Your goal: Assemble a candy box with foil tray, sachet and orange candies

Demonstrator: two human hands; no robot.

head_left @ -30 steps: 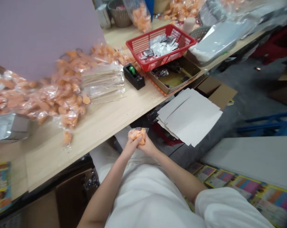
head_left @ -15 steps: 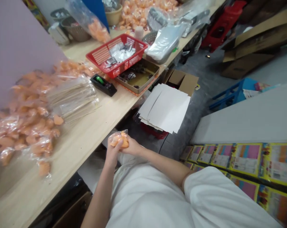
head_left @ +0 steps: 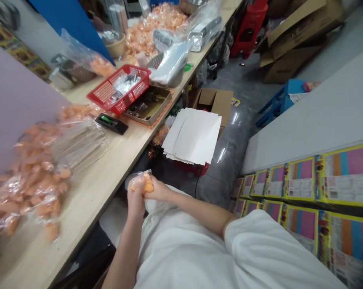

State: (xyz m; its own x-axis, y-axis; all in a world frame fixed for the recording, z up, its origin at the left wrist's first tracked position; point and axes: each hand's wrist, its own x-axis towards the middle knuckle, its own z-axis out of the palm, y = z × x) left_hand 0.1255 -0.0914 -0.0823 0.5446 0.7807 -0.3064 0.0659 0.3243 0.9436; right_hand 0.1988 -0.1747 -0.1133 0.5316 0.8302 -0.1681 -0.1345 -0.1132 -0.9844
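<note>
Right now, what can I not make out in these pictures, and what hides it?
Head view:
Small clear bag of orange pieces: the left hand and right hand cover most of it, so the pieces cannot be counted.
Dark items in the brown tray: too small and blurred to name.
Yellow-edged printed cards: text too small; the right edge cuts them off.

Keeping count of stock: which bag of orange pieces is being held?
The small clear bag held between the left hand and right hand; the other bags lie heaped on the wooden table.
</note>
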